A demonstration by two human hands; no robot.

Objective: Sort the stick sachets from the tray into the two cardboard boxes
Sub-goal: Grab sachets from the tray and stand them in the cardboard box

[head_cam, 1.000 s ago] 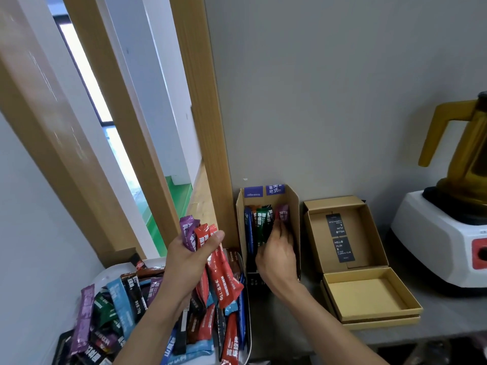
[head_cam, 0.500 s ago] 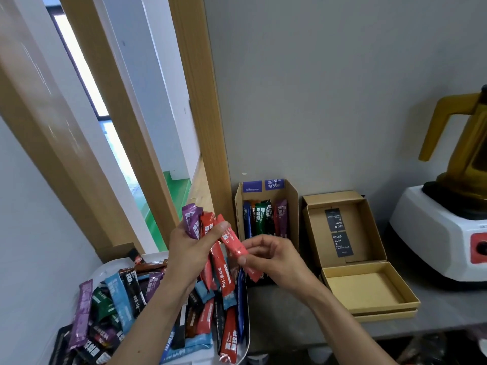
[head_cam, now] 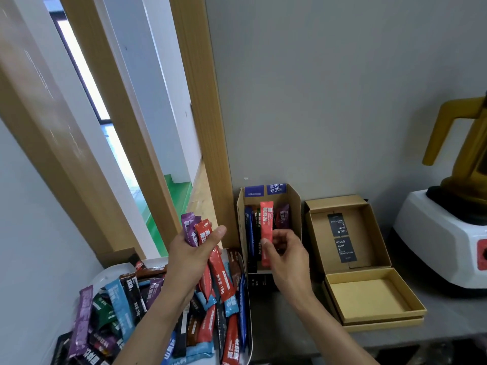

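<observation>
My right hand (head_cam: 286, 255) pinches a salmon-red stick sachet (head_cam: 266, 227) upright over the narrow cardboard box (head_cam: 294, 206), which leans against the wall and holds blue, green and purple sachets. A bunch of sachets (head_cam: 203, 233), purple and red ones, is gripped in my left hand (head_cam: 192, 256) just left of that box, above the tray. The white tray (head_cam: 105, 275) at lower left is heaped with several sachets in purple, blue, black, brown and red. To the right lies the second cardboard box (head_cam: 369, 299), open with its lid standing up and nothing inside.
A white blender base (head_cam: 442, 241) with an amber jug (head_cam: 463, 143) stands at the far right on the grey counter (head_cam: 290, 325). A wooden door frame (head_cam: 203, 114) runs beside the narrow box. The grey wall is directly behind both boxes.
My right hand took a salmon-red sachet from the bunch in my left hand and carried it right and up to the narrow box. My left hand has kept its place.
</observation>
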